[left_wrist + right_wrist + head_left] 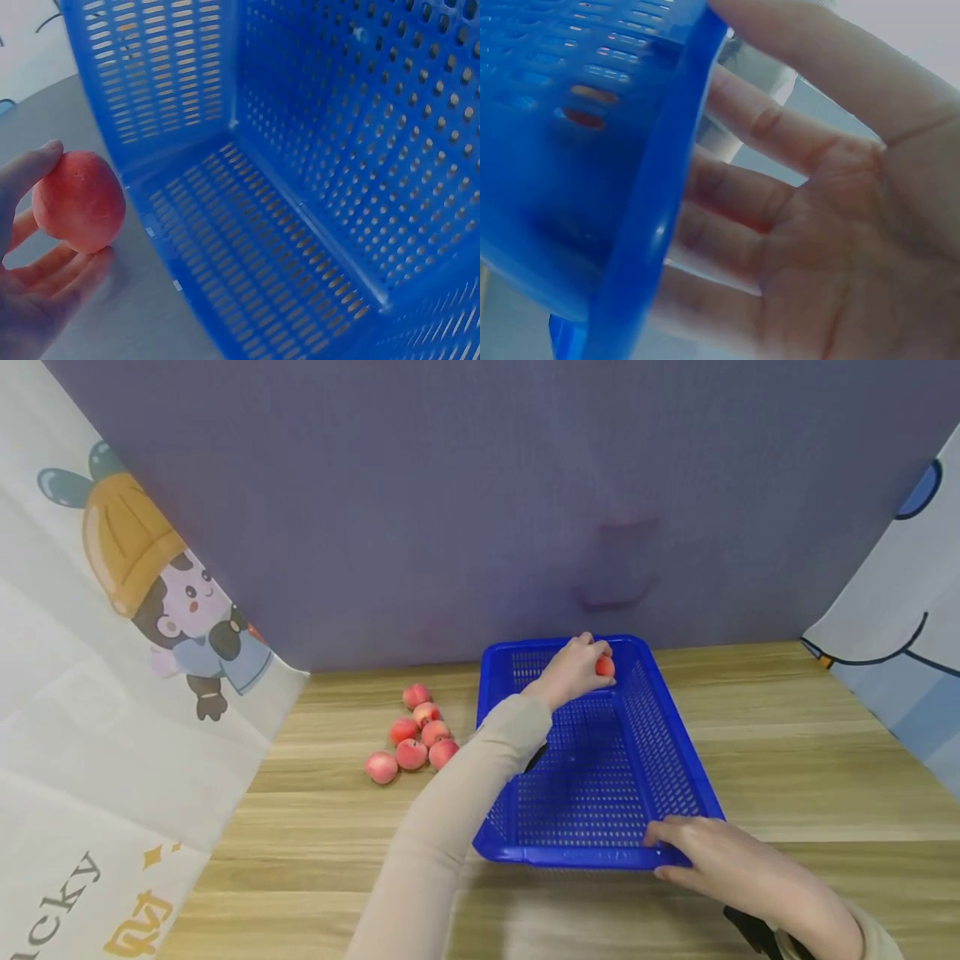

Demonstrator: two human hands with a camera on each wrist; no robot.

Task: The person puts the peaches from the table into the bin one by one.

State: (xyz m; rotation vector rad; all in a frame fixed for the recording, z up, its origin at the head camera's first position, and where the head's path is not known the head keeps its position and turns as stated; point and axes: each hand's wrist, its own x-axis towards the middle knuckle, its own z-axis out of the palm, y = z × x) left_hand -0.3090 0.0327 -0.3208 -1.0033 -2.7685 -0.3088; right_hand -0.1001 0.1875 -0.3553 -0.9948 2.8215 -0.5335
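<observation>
Near the far end of the blue plastic basket, my left hand holds a reddish-pink peach above the basket's inside. In the left wrist view, the thumb and fingers pinch that peach from opposite sides, beside the slotted basket wall. My right hand grips the basket's near right corner. The right wrist view has the thumb on one side of the blue rim and the fingers reaching behind it. To the left of the basket, several peaches lie loosely grouped on the wooden table; my left sleeve passes close by them.
A grey-purple backdrop rises behind the wooden table, close to the basket's far rim. White printed cloth hangs along the left side, and another printed sheet stands at the right.
</observation>
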